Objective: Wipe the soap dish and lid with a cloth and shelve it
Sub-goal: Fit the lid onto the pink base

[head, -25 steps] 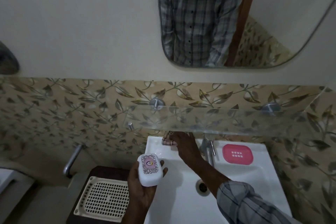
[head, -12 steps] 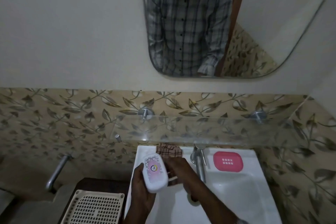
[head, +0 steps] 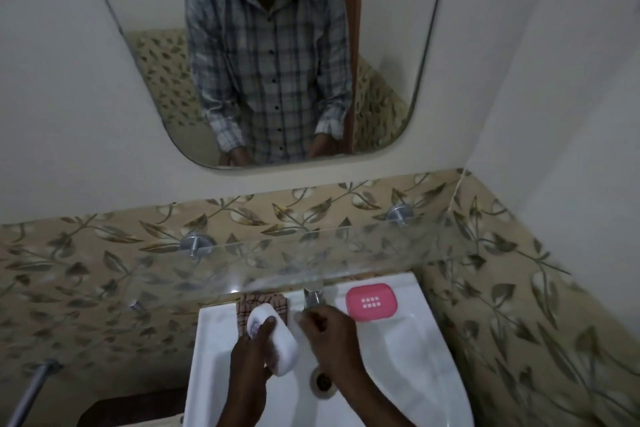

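My left hand (head: 247, 357) grips a closed white soap dish (head: 278, 343) over the white sink (head: 422, 357). The dish has a printed lid, and my thumb lies across its top. My right hand (head: 329, 336) hovers just right of the dish with curled fingers, and I see nothing in them. A brown checked cloth (head: 278, 302) lies on the sink's back rim, right behind the dish and partly hidden by it. Above the sink runs a clear glass shelf (head: 363, 253) on two metal pegs.
A pink soap dish (head: 371, 302) sits on the sink's back right corner, next to the metal tap (head: 313, 298). The drain (head: 323, 381) lies below my right wrist. A wall mirror (head: 398, 45) hangs above the shelf. A metal pipe (head: 31, 388) juts out at lower left.
My right hand left the cloth on the rim and drew back beside the white dish. My left hand raised the dish toward the back of the sink. My view tilted upward.
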`<state>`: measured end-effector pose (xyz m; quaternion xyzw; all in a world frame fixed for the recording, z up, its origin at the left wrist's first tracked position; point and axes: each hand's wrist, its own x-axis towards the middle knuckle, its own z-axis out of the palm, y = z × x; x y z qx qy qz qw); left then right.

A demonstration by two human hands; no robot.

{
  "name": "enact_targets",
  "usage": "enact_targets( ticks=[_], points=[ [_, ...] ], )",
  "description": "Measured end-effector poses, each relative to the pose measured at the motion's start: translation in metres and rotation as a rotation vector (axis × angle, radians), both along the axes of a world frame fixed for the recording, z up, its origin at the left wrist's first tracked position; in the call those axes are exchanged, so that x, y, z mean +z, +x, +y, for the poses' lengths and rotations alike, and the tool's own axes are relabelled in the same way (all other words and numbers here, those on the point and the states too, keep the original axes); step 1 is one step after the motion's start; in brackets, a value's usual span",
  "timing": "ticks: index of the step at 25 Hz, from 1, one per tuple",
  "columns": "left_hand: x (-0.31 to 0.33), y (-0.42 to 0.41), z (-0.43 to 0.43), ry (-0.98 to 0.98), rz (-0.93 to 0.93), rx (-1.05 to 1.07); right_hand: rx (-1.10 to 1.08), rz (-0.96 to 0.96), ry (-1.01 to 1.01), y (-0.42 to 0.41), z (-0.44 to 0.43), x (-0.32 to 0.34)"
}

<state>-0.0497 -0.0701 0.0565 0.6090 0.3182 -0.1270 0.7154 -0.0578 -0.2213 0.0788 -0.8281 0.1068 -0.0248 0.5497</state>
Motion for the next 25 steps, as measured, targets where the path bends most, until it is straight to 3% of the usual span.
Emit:
enact_targets(
  ticks=[2, 5, 8, 11, 13, 16, 18, 21, 25],
  points=[
    [-0.002, 0.004, 0.002, -0.171, 0.070, 0.071, -0.389, 0.071, 0.053, 0.009, -0.031, -0.023],
    [-0.001, -0.001, 0.008, -0.372, 0.092, 0.115, -0.713, 0.466, 0.377, 0.034, -0.072, -0.059],
    [0.002, -0.006, 0.007, -0.409, 0.088, 0.079, -0.708, 0.605, 0.622, 0.059, -0.092, -0.081],
    [0.000, -0.013, 0.007, -0.358, 0.054, 0.028, -0.639, 0.569, 0.693, 0.071, -0.101, -0.096],
    [0.001, -0.016, 0.010, -0.335, 0.033, 0.001, -0.724, 0.556, 0.720, 0.068, -0.104, -0.104],
    [0.008, -0.017, 0.011, -0.324, 0.030, -0.012, -0.763, 0.575, 0.420, 0.047, -0.106, -0.087],
    [0.015, -0.016, 0.011, -0.323, 0.019, -0.030, -0.670, 0.424, 0.233, 0.026, -0.105, -0.068],
    [0.025, -0.016, 0.003, -0.308, -0.018, -0.122, -0.457, 0.146, 0.151, -0.005, -0.084, -0.026],
    [0.039, -0.021, -0.019, -0.196, -0.108, -0.242, -0.093, -0.023, -0.034, -0.018, -0.034, 0.020]
  ],
)
